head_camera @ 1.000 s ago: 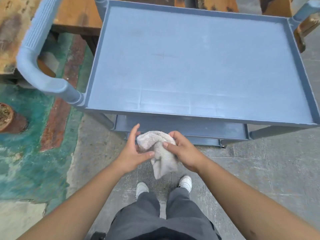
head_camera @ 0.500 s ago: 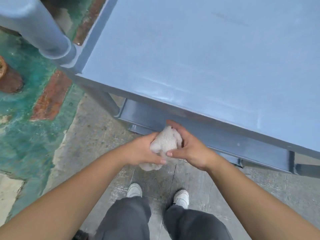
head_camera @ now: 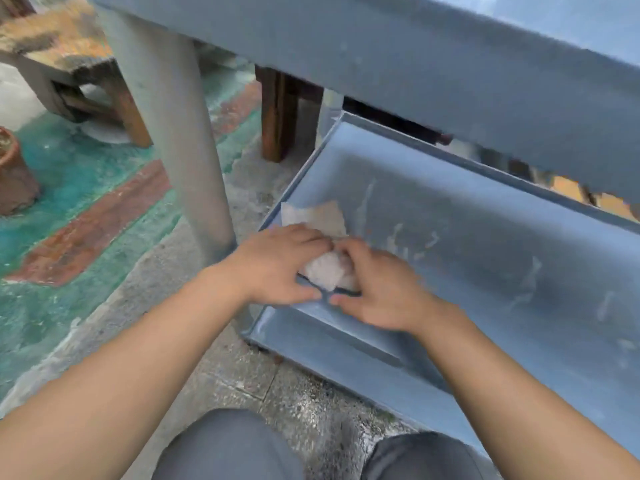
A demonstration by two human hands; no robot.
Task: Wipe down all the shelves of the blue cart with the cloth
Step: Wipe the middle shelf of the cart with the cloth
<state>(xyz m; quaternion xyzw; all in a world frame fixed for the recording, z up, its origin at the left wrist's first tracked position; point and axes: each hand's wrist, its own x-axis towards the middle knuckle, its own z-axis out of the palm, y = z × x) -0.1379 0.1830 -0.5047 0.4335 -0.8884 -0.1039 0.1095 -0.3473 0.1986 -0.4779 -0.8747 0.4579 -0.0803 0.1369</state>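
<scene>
The blue cart's lower shelf (head_camera: 485, 244) lies in front of me, streaked with pale smears. A greyish-white cloth (head_camera: 327, 270) rests at the shelf's near left corner, one flap (head_camera: 313, 214) spread flat beyond my fingers. My left hand (head_camera: 277, 263) and my right hand (head_camera: 377, 289) both press down on the bunched part of the cloth. The edge of the shelf above (head_camera: 415, 64) runs across the top of the view. The cart's left leg (head_camera: 180, 133) stands just left of my hands.
A wooden bench (head_camera: 69, 53) stands at the upper left, and a brown wooden leg (head_camera: 280, 119) behind the cart. A rusty pot (head_camera: 14, 174) sits at the far left on a green and red painted floor. My knees (head_camera: 228, 448) are low in view.
I have crouched down from above the top shelf. Both hands carried the cloth from in front of the cart down onto the lower shelf's left corner.
</scene>
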